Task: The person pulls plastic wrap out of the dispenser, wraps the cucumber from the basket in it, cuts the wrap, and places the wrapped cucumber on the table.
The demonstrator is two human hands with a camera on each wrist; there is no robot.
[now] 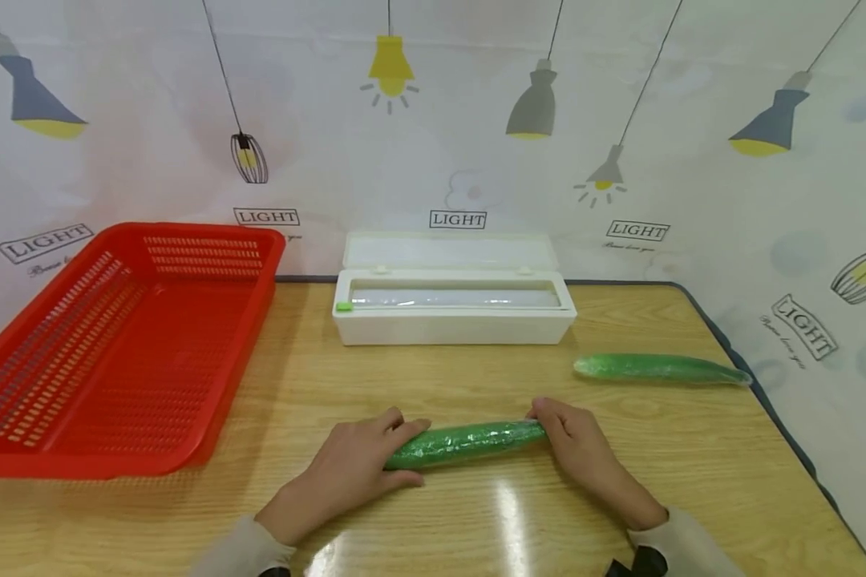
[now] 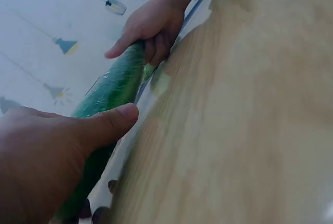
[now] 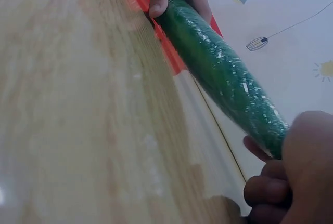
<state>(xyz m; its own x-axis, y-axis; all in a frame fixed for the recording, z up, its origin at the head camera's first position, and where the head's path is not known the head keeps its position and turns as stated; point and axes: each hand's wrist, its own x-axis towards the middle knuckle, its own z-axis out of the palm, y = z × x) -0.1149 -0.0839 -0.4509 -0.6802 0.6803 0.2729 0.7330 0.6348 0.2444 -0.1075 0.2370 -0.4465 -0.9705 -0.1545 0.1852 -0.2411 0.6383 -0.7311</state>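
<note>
A green cucumber (image 1: 469, 443) in shiny cling film is held between both hands above the front of the table. My left hand (image 1: 354, 461) grips its left end, thumb on the near side and fingers over the far side. At the other end, my right hand (image 1: 577, 445) pinches the tip with curled fingers. The right wrist view shows the film's glossy wrinkles along the cucumber (image 3: 223, 73). A second wrapped cucumber (image 1: 657, 368) lies on the table at the right, beyond my right hand.
At the left stands a red perforated plastic basket (image 1: 224, 401). A white cling film dispenser (image 1: 455, 328) with its lid raised sits at the back middle, a green slider at its left. Behind the wooden table (image 1: 296, 377) hangs a lamp-patterned backdrop (image 1: 462, 120).
</note>
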